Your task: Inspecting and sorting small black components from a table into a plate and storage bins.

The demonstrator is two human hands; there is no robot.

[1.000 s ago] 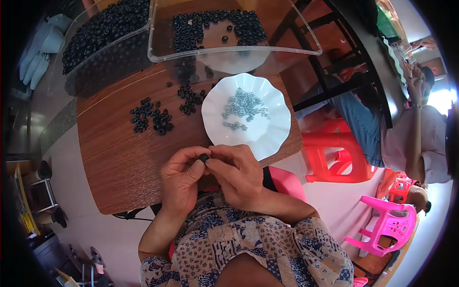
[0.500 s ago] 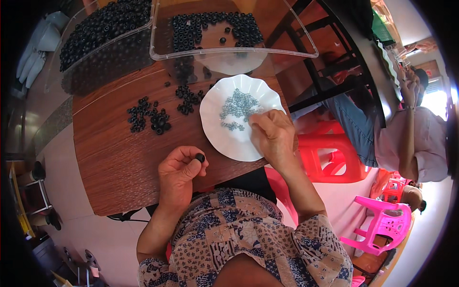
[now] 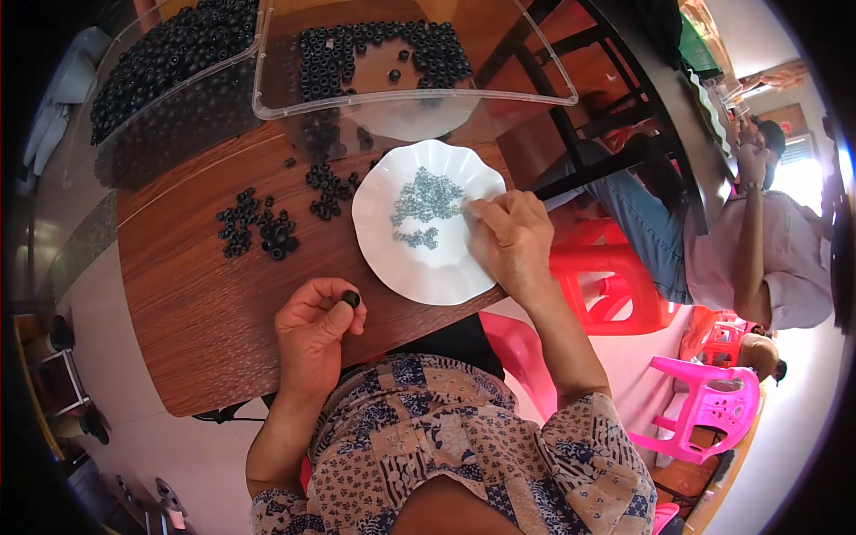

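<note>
My left hand (image 3: 312,330) pinches a small black bead-like ring (image 3: 350,299) between thumb and fingertips, above the near edge of the wooden table. A white plate with a wavy rim (image 3: 428,283) lies to the right of it. On the plate are small clear beads (image 3: 430,194) in a larger heap, with a smaller cluster (image 3: 417,238) below. Over the plate's right side is my right hand (image 3: 519,241), thumb and fingers pressed together; whatever they may hold is too small to make out.
Loose black rings (image 3: 239,223) lie in groups left of the plate. Behind stand two clear plastic bins, the left bin (image 3: 178,143) heaped with black rings, the right bin (image 3: 410,94) holding fewer. A person (image 3: 758,250) sits at the right, near a red stool (image 3: 615,290).
My right hand has drawn away from the clear beads toward the plate's right rim. My left hand keeps its pinch on the black ring. The whole view has shifted slightly.
</note>
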